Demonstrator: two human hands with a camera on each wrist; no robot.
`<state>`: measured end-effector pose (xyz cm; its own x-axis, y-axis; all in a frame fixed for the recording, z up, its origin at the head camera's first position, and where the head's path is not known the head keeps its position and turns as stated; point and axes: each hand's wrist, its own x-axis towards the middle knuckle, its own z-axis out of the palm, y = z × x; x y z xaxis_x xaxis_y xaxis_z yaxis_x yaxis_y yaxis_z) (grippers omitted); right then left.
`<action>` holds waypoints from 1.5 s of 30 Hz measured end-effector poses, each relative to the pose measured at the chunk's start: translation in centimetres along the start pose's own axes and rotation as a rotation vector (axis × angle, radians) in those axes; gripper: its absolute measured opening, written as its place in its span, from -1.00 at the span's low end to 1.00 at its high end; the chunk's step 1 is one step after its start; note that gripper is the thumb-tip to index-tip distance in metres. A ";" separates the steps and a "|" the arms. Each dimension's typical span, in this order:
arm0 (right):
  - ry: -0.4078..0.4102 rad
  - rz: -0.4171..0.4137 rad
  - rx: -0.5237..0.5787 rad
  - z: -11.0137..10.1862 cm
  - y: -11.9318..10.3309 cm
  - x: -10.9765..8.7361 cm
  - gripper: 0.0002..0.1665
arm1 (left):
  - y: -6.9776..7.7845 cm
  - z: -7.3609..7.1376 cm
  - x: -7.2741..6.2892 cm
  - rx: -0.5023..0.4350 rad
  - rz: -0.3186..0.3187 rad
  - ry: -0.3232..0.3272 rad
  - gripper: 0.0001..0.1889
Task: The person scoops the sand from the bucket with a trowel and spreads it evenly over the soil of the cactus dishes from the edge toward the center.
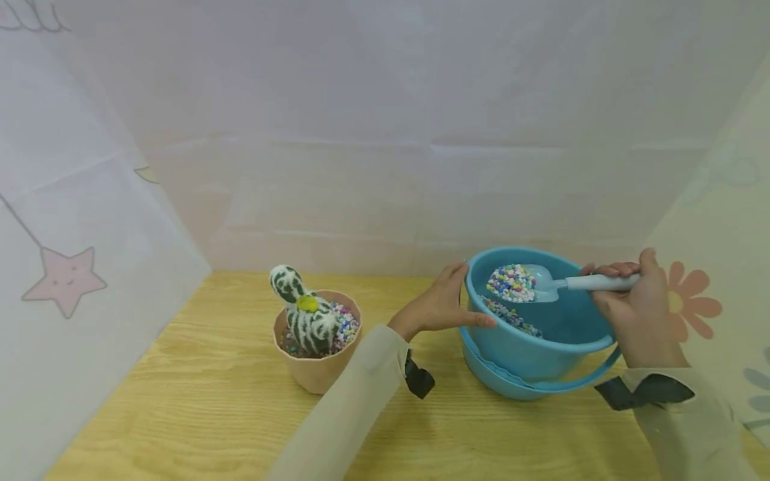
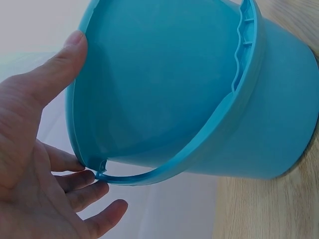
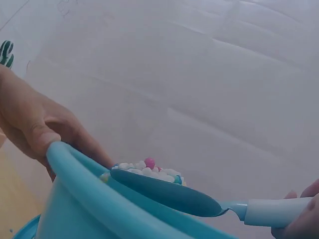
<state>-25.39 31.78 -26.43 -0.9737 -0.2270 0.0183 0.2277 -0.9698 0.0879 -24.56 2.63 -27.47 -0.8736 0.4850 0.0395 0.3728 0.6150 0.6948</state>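
A blue bucket (image 1: pixel 535 344) tilts on the table, with several coloured pebbles (image 1: pixel 511 317) low inside it. My left hand (image 1: pixel 442 300) holds its rim at the left, the thumb lying over the edge and the fingers spread along the outside by the handle joint (image 2: pixel 101 172). Above the opening, my right hand (image 1: pixel 640 307) grips the white handle of a small light-blue shovel (image 1: pixel 546 284). White, pink, blue and yellow pebbles (image 3: pixel 149 172) are heaped on the shovel's blade, which is roughly level.
Left of the bucket stands a peach flowerpot (image 1: pixel 319 374) with a green-and-white cactus (image 1: pixel 313 327) and coloured pebbles around its base. The wooden table (image 1: pixel 210 414) runs back to a pale hanging sheet (image 1: pixel 361 133). The bucket's carrying handle (image 1: pixel 586 381) hangs down on the near side.
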 end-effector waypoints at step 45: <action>0.083 -0.061 0.122 0.9 1.9 -0.1 -0.31 | -1.0 0.5 -0.5 -0.049 -0.002 0.050 0.01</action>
<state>-24.86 30.08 -25.43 -0.9810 -0.1799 -0.0726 0.1616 -0.9649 0.2069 -24.32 2.06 -28.53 -0.8892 0.4517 0.0733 0.3567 0.5839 0.7293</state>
